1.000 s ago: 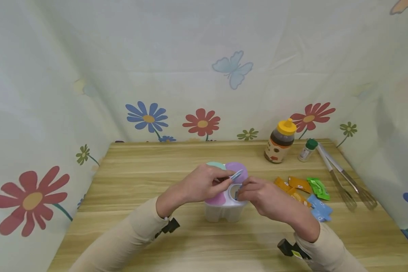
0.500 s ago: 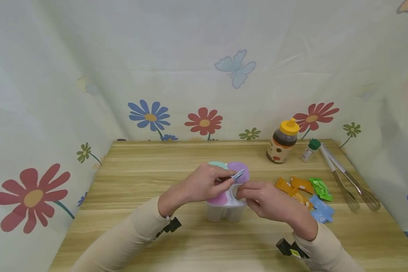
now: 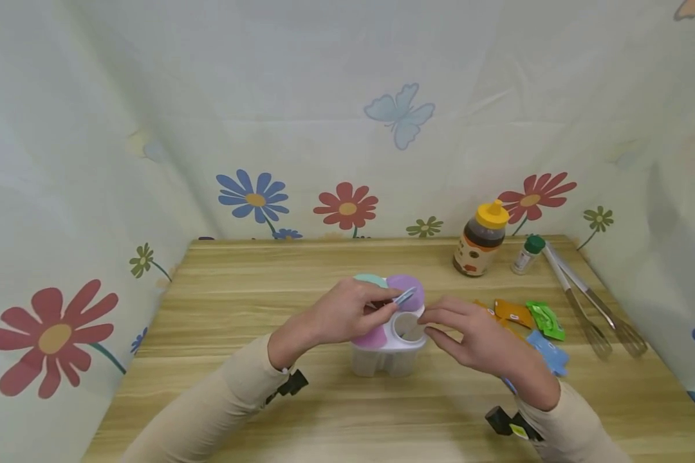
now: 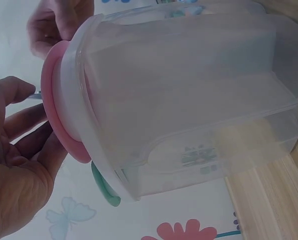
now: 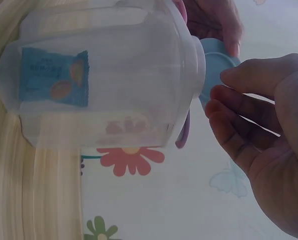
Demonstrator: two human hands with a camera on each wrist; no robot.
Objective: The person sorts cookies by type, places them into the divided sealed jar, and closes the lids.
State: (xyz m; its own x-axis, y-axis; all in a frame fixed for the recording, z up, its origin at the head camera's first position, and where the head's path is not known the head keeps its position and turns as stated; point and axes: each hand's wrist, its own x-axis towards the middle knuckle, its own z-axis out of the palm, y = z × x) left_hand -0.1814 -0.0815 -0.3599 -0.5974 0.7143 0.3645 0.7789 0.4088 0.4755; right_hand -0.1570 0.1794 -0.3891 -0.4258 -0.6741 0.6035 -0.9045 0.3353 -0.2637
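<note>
A clear plastic box (image 3: 382,363) with a white top and round lids stands on the table. Its pink lid (image 4: 51,100), green lid (image 4: 105,187) and purple lid (image 3: 411,286) are down, while the front right opening is uncovered. My left hand (image 3: 347,313) pinches a light blue lid (image 5: 216,62), tilted up beside that opening. Through the box wall, a blue snack packet (image 5: 54,77) shows near the bottom of a compartment. Just right of the opening is my right hand (image 3: 477,334), fingers loosely bent with nothing between them.
Right of the box lie orange packets (image 3: 513,313), a green packet (image 3: 546,320) and blue packets (image 3: 550,354), partly behind my right hand. Farther back stand a yellow-capped squeeze bottle (image 3: 477,247) and a green-capped shaker (image 3: 527,255). Long metal tongs with wire ends (image 3: 593,302) lie at far right.
My right hand has let go of the blue packet in the opening and drawn back to the right, its fingers parting. My left hand keeps the blue lid in nearly the same place.
</note>
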